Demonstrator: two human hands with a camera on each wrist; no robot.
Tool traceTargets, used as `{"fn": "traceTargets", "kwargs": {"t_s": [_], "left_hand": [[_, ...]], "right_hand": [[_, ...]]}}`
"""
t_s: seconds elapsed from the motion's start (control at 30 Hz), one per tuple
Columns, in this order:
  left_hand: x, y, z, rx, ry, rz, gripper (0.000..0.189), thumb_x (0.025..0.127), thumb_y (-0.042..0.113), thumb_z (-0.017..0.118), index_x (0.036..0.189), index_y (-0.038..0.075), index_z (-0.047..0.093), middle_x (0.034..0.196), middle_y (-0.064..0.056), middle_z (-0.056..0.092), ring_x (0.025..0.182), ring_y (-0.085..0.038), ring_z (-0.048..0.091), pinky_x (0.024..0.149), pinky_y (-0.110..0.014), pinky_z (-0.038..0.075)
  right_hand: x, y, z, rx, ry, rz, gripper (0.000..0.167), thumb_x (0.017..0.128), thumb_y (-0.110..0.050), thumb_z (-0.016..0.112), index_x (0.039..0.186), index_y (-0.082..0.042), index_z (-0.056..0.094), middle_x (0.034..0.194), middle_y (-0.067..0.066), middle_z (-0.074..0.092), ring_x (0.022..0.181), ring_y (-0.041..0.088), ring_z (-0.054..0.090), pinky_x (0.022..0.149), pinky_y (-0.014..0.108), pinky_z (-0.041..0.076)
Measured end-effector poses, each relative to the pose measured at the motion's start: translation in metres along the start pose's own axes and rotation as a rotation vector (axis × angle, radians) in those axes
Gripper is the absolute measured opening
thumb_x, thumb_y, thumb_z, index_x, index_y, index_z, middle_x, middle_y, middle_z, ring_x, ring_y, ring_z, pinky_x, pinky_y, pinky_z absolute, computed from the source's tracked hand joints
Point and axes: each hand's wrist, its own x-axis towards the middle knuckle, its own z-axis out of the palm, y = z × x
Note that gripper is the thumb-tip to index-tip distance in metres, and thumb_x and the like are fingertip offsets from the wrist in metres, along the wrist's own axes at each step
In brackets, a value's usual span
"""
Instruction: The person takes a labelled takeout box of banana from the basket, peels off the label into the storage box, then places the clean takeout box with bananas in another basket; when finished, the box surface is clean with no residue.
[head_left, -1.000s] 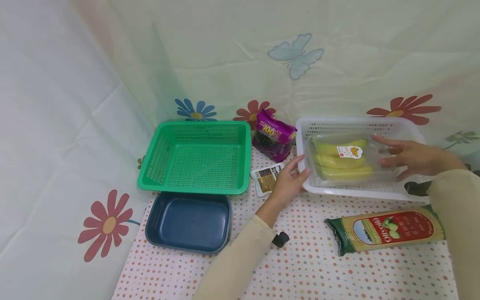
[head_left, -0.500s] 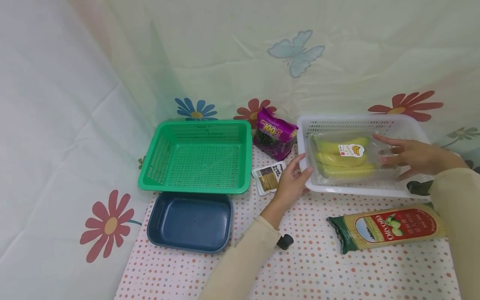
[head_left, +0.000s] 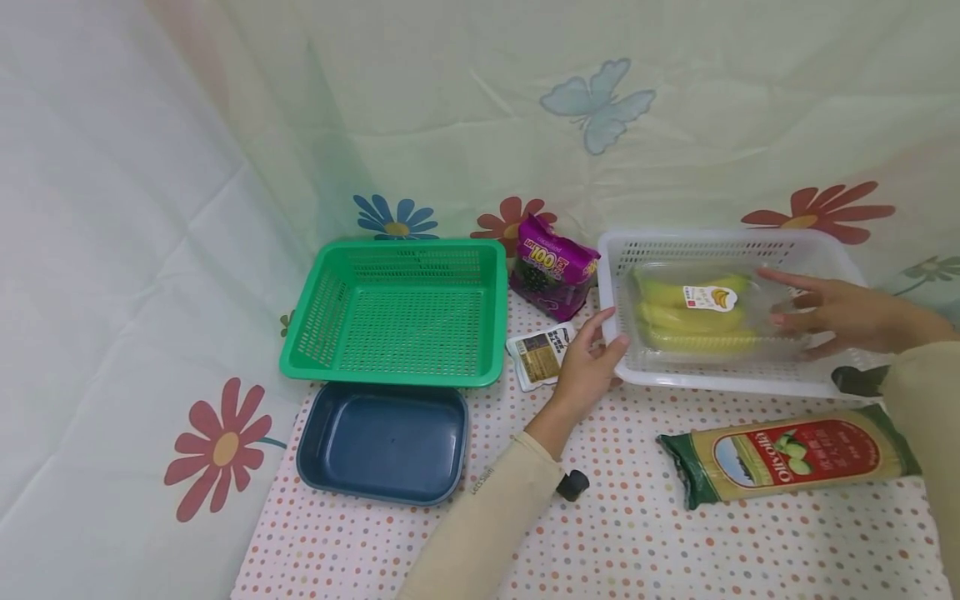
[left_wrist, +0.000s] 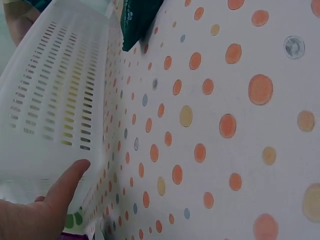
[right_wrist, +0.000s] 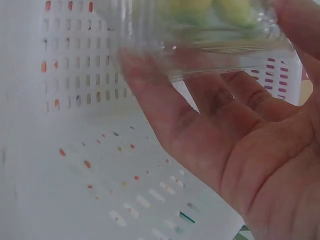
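Observation:
A clear plastic box of bananas [head_left: 697, 321] lies inside the white basket [head_left: 750, 383] at the right of the table in the head view. My right hand [head_left: 847, 317] grips the box's right end. In the right wrist view that hand [right_wrist: 250, 135] has its fingers bent round the end of the clear box [right_wrist: 200, 50], with the basket floor below. My left hand [head_left: 588, 362] rests on the basket's front left corner. The left wrist view shows its thumb [left_wrist: 70, 182] lying straight against the white basket wall [left_wrist: 45, 150].
Left of the white basket stand a purple candy bag [head_left: 553, 268] and a small flat packet [head_left: 540, 358]. A green basket [head_left: 408, 379] and a blue tray [head_left: 386, 496] are farther left. A spaghetti bag [head_left: 787, 458] lies in front of the white basket.
The box of bananas has shifted slightly to the right inside the white basket, with my right hand on it. My left hand keeps its place at the basket corner.

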Motion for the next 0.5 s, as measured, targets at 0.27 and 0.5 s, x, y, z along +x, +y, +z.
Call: {"fn": "traceTargets", "kwargs": {"t_s": [0.27, 0.5], "left_hand": [[0.0, 0.0, 0.0, -0.004, -0.002, -0.006, 0.047, 0.101, 0.029, 0.065, 0.142, 0.049, 0.053, 0.143, -0.009, 0.056, 0.108, -0.017, 0.066, 0.085, -0.063, 0.058], [0.0, 0.001, 0.0, 0.006, -0.003, -0.001, 0.047, 0.101, 0.029, 0.065, 0.135, 0.059, 0.053, 0.138, -0.006, 0.058, 0.105, -0.018, 0.067, 0.082, -0.057, 0.06]], "right_hand": [[-0.01, 0.002, 0.002, 0.02, 0.041, 0.028, 0.097, 0.104, -0.04, 0.057, 0.158, -0.025, -0.022, 0.149, 0.049, 0.011, 0.121, 0.067, 0.04, 0.086, 0.065, 0.057], [-0.019, 0.005, 0.0, 0.044, 0.084, 0.048, 0.091, 0.106, -0.041, 0.053, 0.158, -0.028, -0.021, 0.144, 0.047, 0.022, 0.107, 0.043, 0.058, 0.085, 0.062, 0.058]]}}
